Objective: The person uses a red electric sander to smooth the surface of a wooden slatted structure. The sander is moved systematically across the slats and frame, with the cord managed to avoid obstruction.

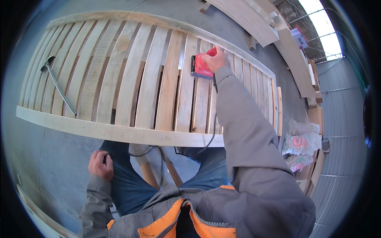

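A long slatted wooden frame (127,135) lies across the space before me, its pale slats running away from me between two side rails. My right hand (217,60) is wrapped round a red electric sander (203,65), which sits on the slats right of the middle, near the far rail. A black cord (215,119) trails from it over the near rail. By my left thigh is my left hand (101,165), fingers curled in; a dark spot shows among them, too small to name. A hammer (59,85) with a metal handle rests on the slats at the left.
Wooden boards (293,63) are stacked beyond the frame's right end. White plastic sacks (301,144) lie on wood at the right, beside a corrugated metal wall (341,139). Between my legs, two wooden legs (149,174) stand on the grey floor (71,166).
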Demonstrator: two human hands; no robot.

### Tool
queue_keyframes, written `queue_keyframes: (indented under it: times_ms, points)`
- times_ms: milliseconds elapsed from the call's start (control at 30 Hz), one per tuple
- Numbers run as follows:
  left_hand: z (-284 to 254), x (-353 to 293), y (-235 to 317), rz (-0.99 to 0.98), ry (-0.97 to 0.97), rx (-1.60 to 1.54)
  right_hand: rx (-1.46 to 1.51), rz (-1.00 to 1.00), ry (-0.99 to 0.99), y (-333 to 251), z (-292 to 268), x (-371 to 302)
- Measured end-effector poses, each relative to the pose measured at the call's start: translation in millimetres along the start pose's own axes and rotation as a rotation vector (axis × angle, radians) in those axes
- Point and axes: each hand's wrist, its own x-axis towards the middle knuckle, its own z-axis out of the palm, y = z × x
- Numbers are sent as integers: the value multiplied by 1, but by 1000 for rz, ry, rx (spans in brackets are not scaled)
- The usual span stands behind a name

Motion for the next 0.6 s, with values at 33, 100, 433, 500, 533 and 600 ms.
queue_keyframes:
  times_ms: [33,100,433,500,533,600]
  points:
    - [0,-2,0,1,3,-1,-16,33,-28,3,-5,-13]
    - [0,-6,-3,-5,10,2,-38,93,-87,-1,-14,-46]
    - [8,-23,-19,-7,41,66,-9,88,-109,0,-21,-157]
    - [11,-28,-21,55,97,90,3,105,-102,3,-25,-174]
    - [11,-29,-23,83,127,103,29,125,-91,2,-27,-180]
    - [10,-34,-24,77,129,125,35,158,-92,4,-30,-192]
